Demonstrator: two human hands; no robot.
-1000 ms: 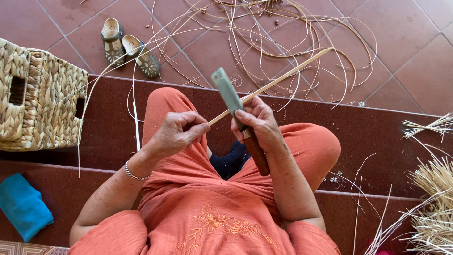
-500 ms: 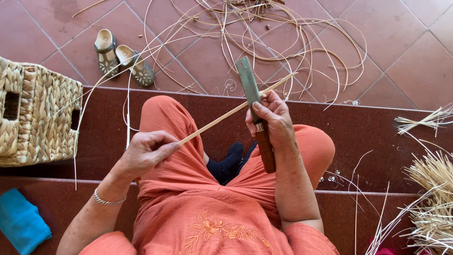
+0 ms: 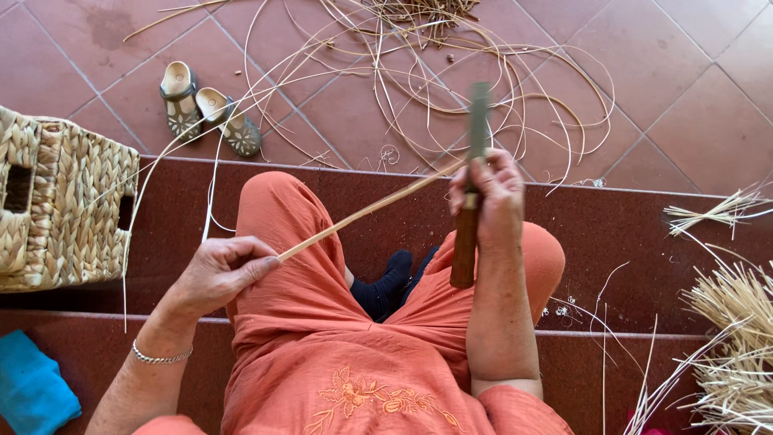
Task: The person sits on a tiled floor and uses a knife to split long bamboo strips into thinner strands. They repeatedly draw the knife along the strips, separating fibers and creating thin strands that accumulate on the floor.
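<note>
From my feed I see a woven basket (image 3: 60,213) left on the step, loose cane coils (image 3: 451,89) on the tiled floor, my right hand (image 3: 489,197) fisted around a wooden-handled knife (image 3: 469,197), my left hand (image 3: 217,274) pinching the cane strip (image 3: 362,213) across my lap

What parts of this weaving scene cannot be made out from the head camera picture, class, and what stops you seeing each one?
- Knife blade: motion-blurred, so its edge is unclear.
- Contact between blade and cane strip: covered by the right hand.
- Strip's near end: hidden inside the left hand grip.
- Woven basket: cut off by the left edge.
- Straw bundle: cut off by the right edge.
- Blue cloth: cut off at the bottom-left corner.
</note>
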